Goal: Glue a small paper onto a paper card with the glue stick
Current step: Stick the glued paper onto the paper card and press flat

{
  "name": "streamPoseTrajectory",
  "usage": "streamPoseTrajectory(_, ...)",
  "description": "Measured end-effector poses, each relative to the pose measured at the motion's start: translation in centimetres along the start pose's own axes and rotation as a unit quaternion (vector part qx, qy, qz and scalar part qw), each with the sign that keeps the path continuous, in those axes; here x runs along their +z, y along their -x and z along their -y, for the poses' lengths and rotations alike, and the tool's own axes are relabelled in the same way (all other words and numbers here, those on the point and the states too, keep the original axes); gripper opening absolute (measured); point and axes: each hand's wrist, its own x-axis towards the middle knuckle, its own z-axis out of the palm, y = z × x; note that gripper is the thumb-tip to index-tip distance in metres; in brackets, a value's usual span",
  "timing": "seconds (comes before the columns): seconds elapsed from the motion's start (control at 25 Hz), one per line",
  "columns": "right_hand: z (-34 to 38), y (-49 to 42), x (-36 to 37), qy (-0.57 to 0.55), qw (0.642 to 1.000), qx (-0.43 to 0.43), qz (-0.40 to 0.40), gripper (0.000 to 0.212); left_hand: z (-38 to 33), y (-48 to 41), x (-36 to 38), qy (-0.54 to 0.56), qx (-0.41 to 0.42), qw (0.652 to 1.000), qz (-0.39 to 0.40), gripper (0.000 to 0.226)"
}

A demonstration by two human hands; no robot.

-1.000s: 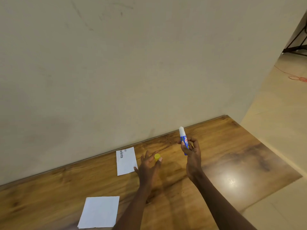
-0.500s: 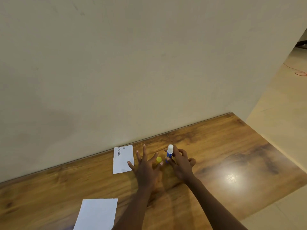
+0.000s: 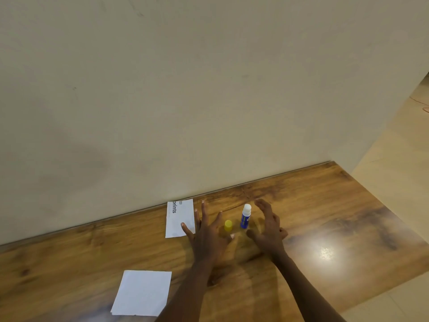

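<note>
The blue glue stick [image 3: 245, 216] stands upright and uncapped on the wooden table [image 3: 325, 217], its white glue tip up. Its yellow cap [image 3: 228, 225] sits just to its left. My right hand [image 3: 268, 226] is open just right of the stick, fingers spread, not touching it. My left hand [image 3: 209, 231] is open with fingers spread, left of the cap, its fingertips over the edge of the printed paper card [image 3: 179, 217]. A plain white small paper [image 3: 142, 292] lies near the front left.
A bare beige wall [image 3: 185, 101] rises along the table's far edge. The table's right edge drops to a tiled floor [image 3: 394, 159]. A bright light glare [image 3: 326, 252] shines on the wood to the right of my hands.
My right hand lowered the glue stick, stood it on the table and let go. My left hand set down the yellow cap and opened. Both hands now hover open.
</note>
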Motion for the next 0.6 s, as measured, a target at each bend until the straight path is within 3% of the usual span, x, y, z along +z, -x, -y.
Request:
streamPoseTrajectory(0.08, 1.0, 1.6, -0.3, -0.063, 0.992, -0.020, -0.108, 0.064, 0.7, 0.4, -0.6, -0.030, 0.021, 0.999, -0.030, 0.067)
streamPoseTrajectory(0.16, 2.0, 3.0, 0.5, -0.049, 0.975, -0.046, -0.213, 0.053, 2.3, 1.2, -1.2, -0.007, 0.008, 0.998, -0.069, 0.062)
streamPoseTrajectory(0.24, 3.4, 4.0, 2.5, -0.005, 0.961, -0.115, -0.250, 0.034, 4.4, 2.1, -2.3, 0.037, -0.048, 0.993, -0.104, 0.052)
streamPoseTrajectory(0.36, 6.1, 4.0, 7.2, 0.028, 0.965, -0.213, -0.149, 0.017, 7.7, 2.7, -4.0, 0.013, -0.150, 0.987, -0.064, 0.048)
streamPoseTrajectory(0.48, 8.2, 2.8, 11.7, 0.082, 0.994, -0.070, -0.004, 0.031, 9.2, 2.9, -5.2, -0.039, -0.140, 0.989, 0.004, 0.046)
streamPoseTrajectory(0.56, 8.8, 1.5, 13.8, 0.173, 0.984, 0.034, 0.024, 0.050, 9.6, 2.9, -5.3, -0.056, -0.118, 0.991, 0.014, 0.043)
streamPoseTrajectory(0.6, 9.1, 1.0, 14.3, 0.198, 0.977, 0.069, 0.027, 0.057, 9.9, 3.1, -5.1, -0.075, -0.097, 0.992, -0.021, 0.040)
